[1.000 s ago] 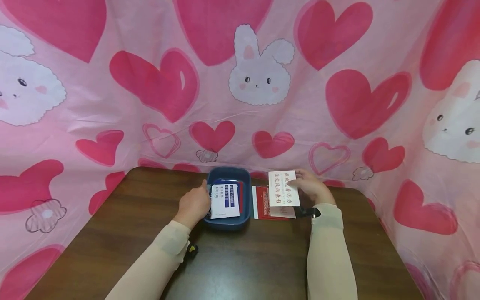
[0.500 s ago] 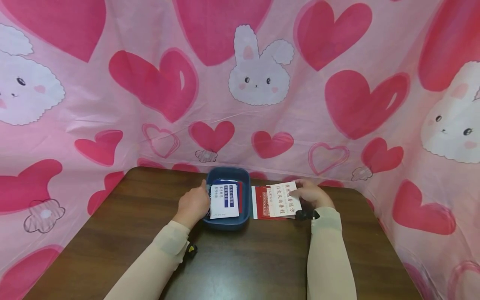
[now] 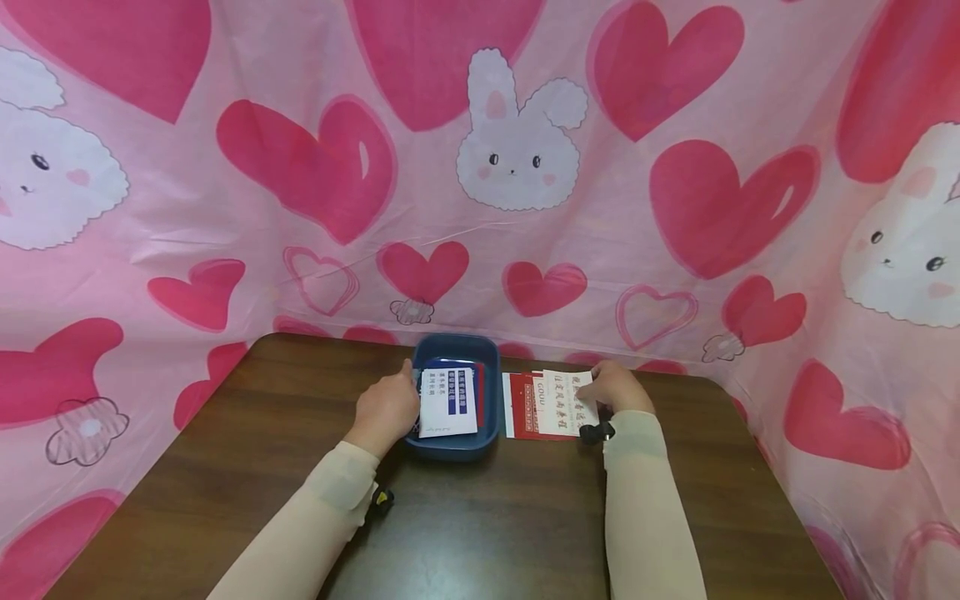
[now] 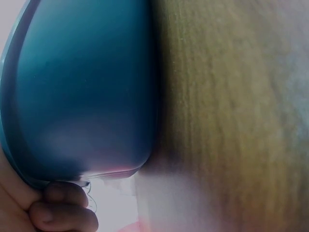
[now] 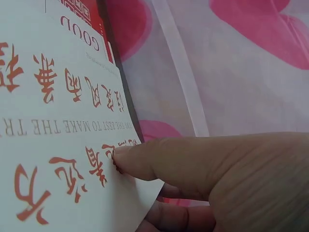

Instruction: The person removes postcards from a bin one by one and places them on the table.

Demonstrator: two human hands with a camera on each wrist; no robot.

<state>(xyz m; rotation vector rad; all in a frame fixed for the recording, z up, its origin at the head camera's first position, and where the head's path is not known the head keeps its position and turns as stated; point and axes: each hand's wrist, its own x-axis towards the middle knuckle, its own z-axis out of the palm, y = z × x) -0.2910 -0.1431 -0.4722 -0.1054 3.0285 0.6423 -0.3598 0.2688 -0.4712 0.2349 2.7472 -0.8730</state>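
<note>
A blue plastic bin [image 3: 453,454] stands at the back of the table, and my left hand [image 3: 388,410] grips its left rim. In the left wrist view the fingers [image 4: 65,208] curl at the edge of the bin's outer wall. Inside the bin lie several cards, a white one [image 3: 442,423] with blue blocks on top. My right hand [image 3: 618,388] pinches a white card [image 3: 561,404] with orange-red characters by its right edge, thumb [image 5: 149,157] on the printed face. That card overlaps other cards, including a red one [image 3: 521,408] and one marked "GOOD" [image 5: 79,34].
The dark wooden table [image 3: 480,533] extends toward me and to both sides. A pink curtain [image 3: 517,250] with hearts and rabbits hangs behind the table's back edge, close behind the bin and cards.
My right hand has brought the white card down and slightly left onto the other cards beside the bin. My left hand stays at the bin's rim.
</note>
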